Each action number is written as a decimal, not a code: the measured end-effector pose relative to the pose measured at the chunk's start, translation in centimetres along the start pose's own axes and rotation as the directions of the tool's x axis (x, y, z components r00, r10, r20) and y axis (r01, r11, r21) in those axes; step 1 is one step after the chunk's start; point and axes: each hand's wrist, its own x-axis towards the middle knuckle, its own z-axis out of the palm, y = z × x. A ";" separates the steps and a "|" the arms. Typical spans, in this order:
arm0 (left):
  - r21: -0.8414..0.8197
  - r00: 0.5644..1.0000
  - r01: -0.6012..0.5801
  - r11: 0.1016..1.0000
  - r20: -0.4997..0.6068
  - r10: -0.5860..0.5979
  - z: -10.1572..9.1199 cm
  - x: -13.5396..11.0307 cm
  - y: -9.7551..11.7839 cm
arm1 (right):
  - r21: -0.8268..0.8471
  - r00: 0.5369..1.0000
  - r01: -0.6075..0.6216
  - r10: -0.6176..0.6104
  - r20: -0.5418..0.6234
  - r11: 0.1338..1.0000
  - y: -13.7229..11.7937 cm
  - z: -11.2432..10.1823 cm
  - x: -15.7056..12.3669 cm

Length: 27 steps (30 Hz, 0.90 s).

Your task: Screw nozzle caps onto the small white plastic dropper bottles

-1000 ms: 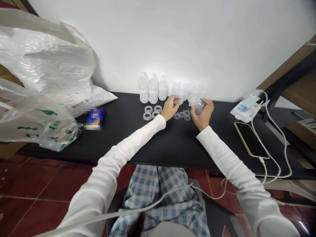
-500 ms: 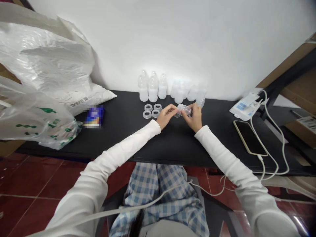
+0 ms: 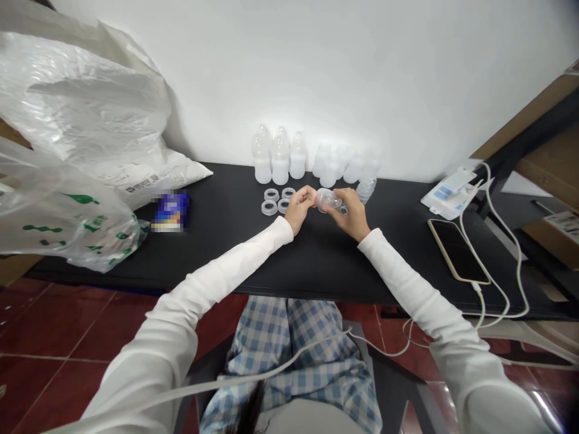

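My right hand [image 3: 350, 214] grips a small clear plastic bottle [image 3: 329, 199], held on its side above the black table [image 3: 235, 247]. My left hand [image 3: 300, 207] is closed in a pinch at the bottle's left end; what its fingertips hold is too small to name. Three white rings [image 3: 277, 201] lie just left of my left hand. Assembled white bottles with teats [image 3: 279, 158] stand in a cluster by the wall, with several open bottles [image 3: 344, 167] to their right. Another clear bottle [image 3: 366, 190] lies behind my right hand.
Big plastic bags [image 3: 76, 144] fill the table's left end, with a blue packet [image 3: 170, 211] beside them. On the right lie a phone [image 3: 458, 250] on a white cable [image 3: 502, 259] and a white box [image 3: 450, 194]. Cardboard boxes [image 3: 554, 169] stand at far right.
Both hands drew back from the small parts near the wall and met over the table. The right hand brought the clear bottle along and turned it sideways; the left hand closed on its end.
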 end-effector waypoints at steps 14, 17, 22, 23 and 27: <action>0.057 1.000 -0.002 0.998 0.019 0.000 -0.9 1.1 0.4 | 0.024 0.945 0.217 -0.216 0.246 0.976 1.0 -2.1 0.6; 0.096 0.999 -0.033 0.995 -0.030 0.036 -0.5 0.8 0.1 | -0.014 0.978 0.127 -0.123 0.166 0.992 0.2 -1.5 0.5; 0.193 0.990 -0.140 0.971 0.031 0.137 0.3 -0.5 0.6 | 0.088 0.971 -0.220 0.209 0.119 0.972 -1.0 -0.6 0.2; 0.202 0.991 -0.131 0.971 0.030 0.128 0.4 -0.6 0.6 | 0.118 0.964 -0.249 0.234 0.126 0.961 -1.1 -0.5 0.2; 0.198 0.996 -0.081 0.977 -0.013 0.085 0.2 -0.6 0.5 | 0.094 0.981 -0.177 0.169 0.092 0.980 -1.2 -0.2 0.2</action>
